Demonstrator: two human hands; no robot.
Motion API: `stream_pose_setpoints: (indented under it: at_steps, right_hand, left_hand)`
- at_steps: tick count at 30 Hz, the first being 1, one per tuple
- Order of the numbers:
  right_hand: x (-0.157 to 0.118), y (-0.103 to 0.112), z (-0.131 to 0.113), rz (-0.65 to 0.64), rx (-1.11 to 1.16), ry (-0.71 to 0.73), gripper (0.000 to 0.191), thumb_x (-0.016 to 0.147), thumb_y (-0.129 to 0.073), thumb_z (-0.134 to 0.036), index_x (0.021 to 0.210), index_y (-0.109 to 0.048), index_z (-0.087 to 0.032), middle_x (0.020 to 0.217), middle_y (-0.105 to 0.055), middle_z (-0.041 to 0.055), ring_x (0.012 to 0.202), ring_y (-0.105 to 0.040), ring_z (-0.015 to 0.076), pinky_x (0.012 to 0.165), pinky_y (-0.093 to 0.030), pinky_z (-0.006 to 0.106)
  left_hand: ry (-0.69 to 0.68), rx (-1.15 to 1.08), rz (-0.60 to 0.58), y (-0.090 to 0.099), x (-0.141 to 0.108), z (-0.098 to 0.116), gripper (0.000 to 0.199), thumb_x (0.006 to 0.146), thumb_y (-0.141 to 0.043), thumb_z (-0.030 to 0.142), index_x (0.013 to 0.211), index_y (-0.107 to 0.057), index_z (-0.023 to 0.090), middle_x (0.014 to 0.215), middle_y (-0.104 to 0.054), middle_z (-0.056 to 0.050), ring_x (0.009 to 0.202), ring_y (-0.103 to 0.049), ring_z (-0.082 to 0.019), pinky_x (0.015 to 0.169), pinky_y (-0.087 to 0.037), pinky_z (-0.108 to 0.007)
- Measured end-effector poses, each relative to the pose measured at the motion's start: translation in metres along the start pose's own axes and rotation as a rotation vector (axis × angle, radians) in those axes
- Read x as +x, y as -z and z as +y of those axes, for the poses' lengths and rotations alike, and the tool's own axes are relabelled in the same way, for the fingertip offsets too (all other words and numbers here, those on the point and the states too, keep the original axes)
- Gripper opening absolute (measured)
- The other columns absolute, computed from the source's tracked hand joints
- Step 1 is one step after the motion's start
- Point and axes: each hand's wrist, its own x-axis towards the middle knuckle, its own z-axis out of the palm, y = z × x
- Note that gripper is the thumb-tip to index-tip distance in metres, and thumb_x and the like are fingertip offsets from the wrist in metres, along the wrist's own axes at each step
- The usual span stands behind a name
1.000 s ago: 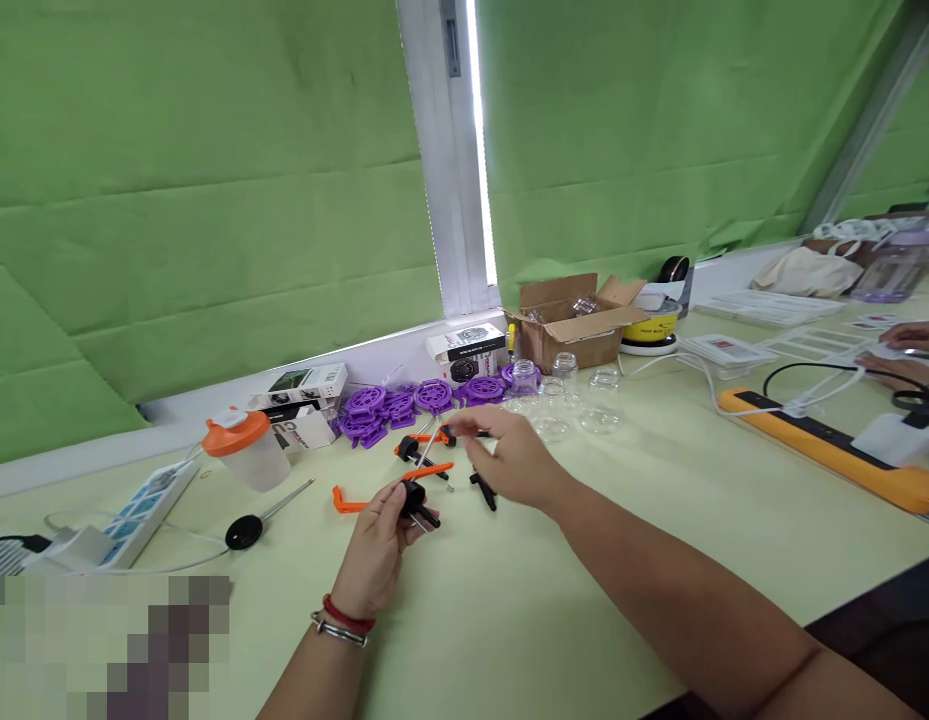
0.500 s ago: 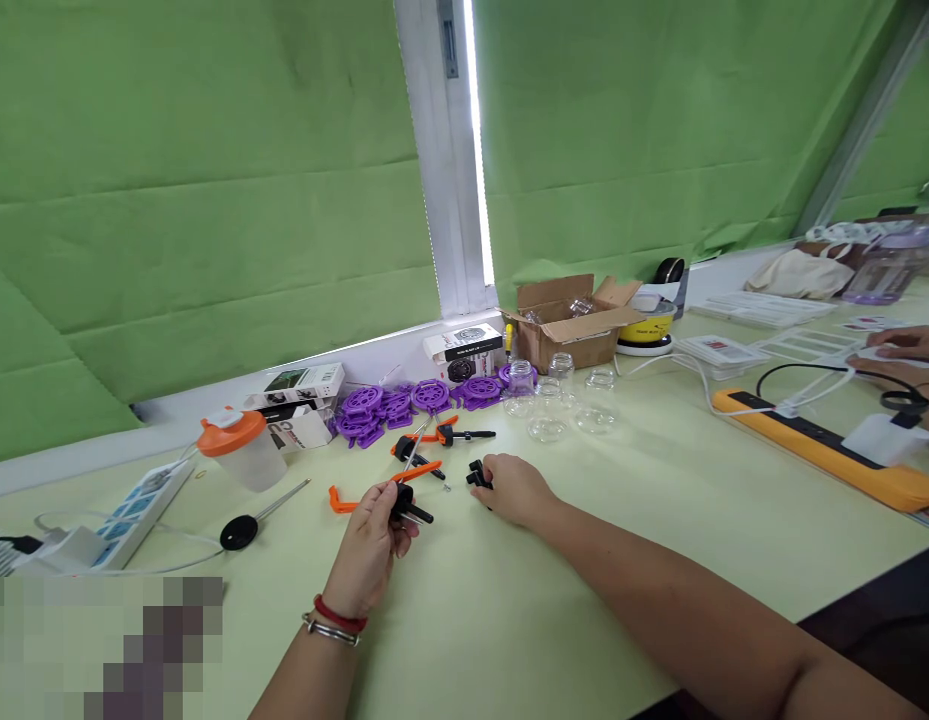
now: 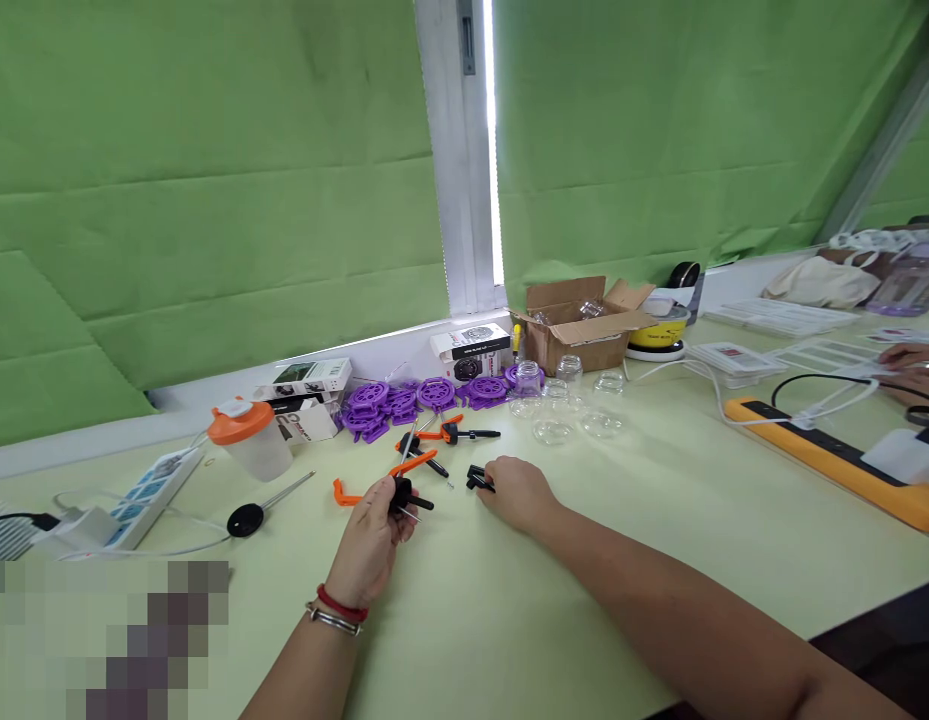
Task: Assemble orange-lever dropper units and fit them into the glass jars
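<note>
My left hand (image 3: 372,522) is closed around an orange-and-black plastic part (image 3: 403,494) with a black peg and thin metal rod sticking out. My right hand (image 3: 519,491) grips a small black plastic piece (image 3: 478,479) between thumb and fingers, low over the table. Beyond the hands lie a similar orange-and-black part (image 3: 452,432) and another black-ended part (image 3: 432,462). Between the hands a tiny metallic bit (image 3: 450,487) rests on the tabletop. The undersides of both grips are hidden.
Purple plastic wheels (image 3: 436,394) lie behind, beside small printed boxes (image 3: 475,342). Clear cups (image 3: 555,390) stand near an open carton (image 3: 595,345). Left are an orange-lidded shaker (image 3: 254,440), a dial thermometer (image 3: 246,520) and a power strip (image 3: 145,500). Another person's hand (image 3: 914,356) is far right.
The black piece in my right hand has turned slightly. My left hand keeps hold of its part. The whole view has shifted a little to the left.
</note>
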Motion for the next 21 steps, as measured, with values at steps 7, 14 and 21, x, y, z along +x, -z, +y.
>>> stream_pose_setpoints:
  at_steps: [7, 14, 21]
  right_hand:
    - [-0.005, 0.011, -0.002, 0.053, 0.105, 0.035, 0.012, 0.079, -0.055, -0.026, 0.075, -0.062, -0.018, 0.081, -0.064, 0.0052, 0.072, -0.057, 0.0170, 0.055, -0.029, 0.026]
    - [-0.022, 0.015, -0.013, 0.037, 0.377, 0.339, 0.011, 0.081, -0.057, -0.027, 0.082, -0.063, -0.018, 0.080, -0.065, 0.0023, 0.073, -0.056, 0.0140, 0.063, -0.035, 0.023]
    - [-0.027, 0.011, -0.021, -0.001, 0.354, 0.395, 0.011, 0.082, -0.056, -0.027, 0.082, -0.063, -0.019, 0.075, -0.065, 0.0014, 0.066, -0.054, 0.0127, 0.059, -0.032, 0.022]
  left_hand:
    - [-0.015, -0.018, -0.016, -0.002, -0.002, 0.003, 0.036, 0.078, -0.058, 0.050, 0.091, -0.058, 0.016, 0.082, -0.061, -0.003, 0.063, -0.053, -0.011, 0.048, -0.036, -0.022]
    - [-0.066, 0.051, -0.020, -0.006, -0.003, 0.002, 0.035, 0.078, -0.057, 0.051, 0.086, -0.057, 0.017, 0.080, -0.060, -0.002, 0.060, -0.050, -0.011, 0.050, -0.036, -0.023]
    - [-0.128, 0.163, -0.059, -0.006, -0.006, 0.000, 0.034, 0.082, -0.053, 0.050, 0.090, -0.056, 0.017, 0.076, -0.058, -0.001, 0.056, -0.046, -0.009, 0.050, -0.035, -0.023]
